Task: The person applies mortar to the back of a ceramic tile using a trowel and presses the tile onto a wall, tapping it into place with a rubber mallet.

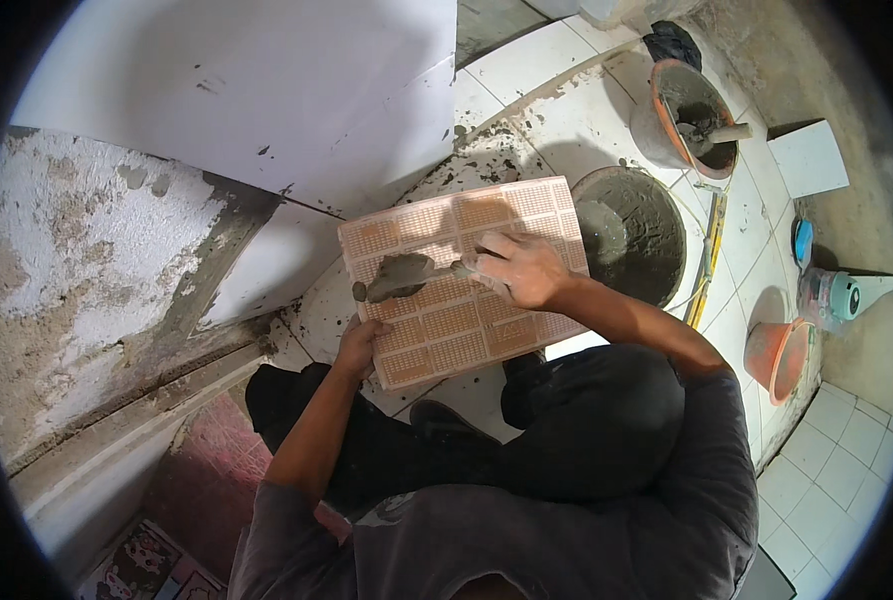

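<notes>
The right hand's fingers [490, 264] are closed around the handle of what looks like a trowel [456, 268], its blade hidden beneath grey mortar [401, 272] just left of them. The left hand's fingers [370, 332] grip the near left edge of a large tile [451, 345], which lies below the right fingers, gridded back upward. Just right of the right fingers, beyond the tile, sits a round basin [682, 232] of wet mortar; farther right lies a yellow level [706, 265]. Well beyond those fingers, up and right, stands an orange-rimmed bucket [656, 135] with a handle [729, 132] jutting out. Well left of the left fingers is a patchy wall [116, 260].
</notes>
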Demonstrator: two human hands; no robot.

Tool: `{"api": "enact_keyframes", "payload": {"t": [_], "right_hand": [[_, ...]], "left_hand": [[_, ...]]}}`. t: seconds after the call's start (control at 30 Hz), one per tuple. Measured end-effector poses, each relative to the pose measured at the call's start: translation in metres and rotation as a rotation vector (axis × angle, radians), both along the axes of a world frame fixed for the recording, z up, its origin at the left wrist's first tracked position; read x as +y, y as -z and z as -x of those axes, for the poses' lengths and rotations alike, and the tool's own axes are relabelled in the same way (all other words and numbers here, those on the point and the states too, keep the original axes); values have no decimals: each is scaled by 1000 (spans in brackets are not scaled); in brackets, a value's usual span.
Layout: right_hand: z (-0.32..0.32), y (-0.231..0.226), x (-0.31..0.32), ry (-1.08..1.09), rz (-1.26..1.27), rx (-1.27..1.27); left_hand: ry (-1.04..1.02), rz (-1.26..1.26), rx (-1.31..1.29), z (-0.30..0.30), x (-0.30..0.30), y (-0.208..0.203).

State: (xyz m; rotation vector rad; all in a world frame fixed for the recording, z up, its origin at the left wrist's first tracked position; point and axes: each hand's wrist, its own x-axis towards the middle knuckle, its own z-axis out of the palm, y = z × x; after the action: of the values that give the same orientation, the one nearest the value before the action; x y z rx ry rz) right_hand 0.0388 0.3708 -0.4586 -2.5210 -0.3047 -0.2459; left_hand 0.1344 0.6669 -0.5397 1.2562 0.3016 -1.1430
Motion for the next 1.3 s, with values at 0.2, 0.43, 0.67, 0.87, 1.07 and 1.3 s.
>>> {"api": "enact_keyframes", "payload": {"t": [0.2, 0.43, 0.67, 0.87, 1.07, 1.3], "right_hand": [[8, 0, -10, -34, 12, -126], [12, -5, -7, 49, -16, -126], [21, -6, -23, 126, -432, 468], [79, -13, -92, 451, -856, 623], [143, -12, -188, 662, 497, 708], [128, 100, -187, 643, 611, 1050]], "left_hand": [[16, 54, -31, 0, -4, -12], [13, 43, -114, 4, -3, -14], [-4, 55, -109, 4, -7, -20], [-15, 113, -146, 6, -1, -17], [-45, -67, -123, 4, 4, -5], [35, -11, -92, -5, 13, 4]]}}
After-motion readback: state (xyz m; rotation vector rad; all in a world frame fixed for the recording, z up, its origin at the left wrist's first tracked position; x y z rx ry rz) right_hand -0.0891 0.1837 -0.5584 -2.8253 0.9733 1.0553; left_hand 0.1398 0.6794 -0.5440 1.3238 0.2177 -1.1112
